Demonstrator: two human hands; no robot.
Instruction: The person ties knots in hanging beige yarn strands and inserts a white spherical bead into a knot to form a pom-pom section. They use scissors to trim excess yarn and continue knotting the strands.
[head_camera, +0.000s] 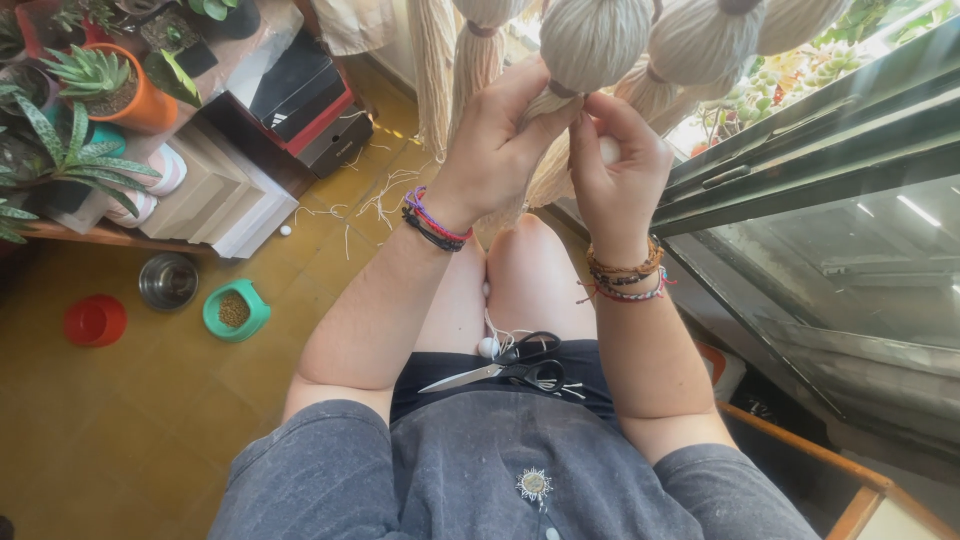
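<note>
Scissors (505, 371) lie on the lap at lower centre, a white bead (488, 347) just beside them. Higher up, the left hand (497, 140) and right hand (615, 165) meet, both apparently pinching the tassel (590, 45) hanging at top centre.

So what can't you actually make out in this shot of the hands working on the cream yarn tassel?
Head view:
- Left hand and right hand: fingertips buried in the cream yarn tassel, so the grip is hidden.
- Tassel tops: cut off by the upper edge.
- Green bowl: contents too small to identify.
- Black-handled scissors: lying on the lap, untouched.
</note>
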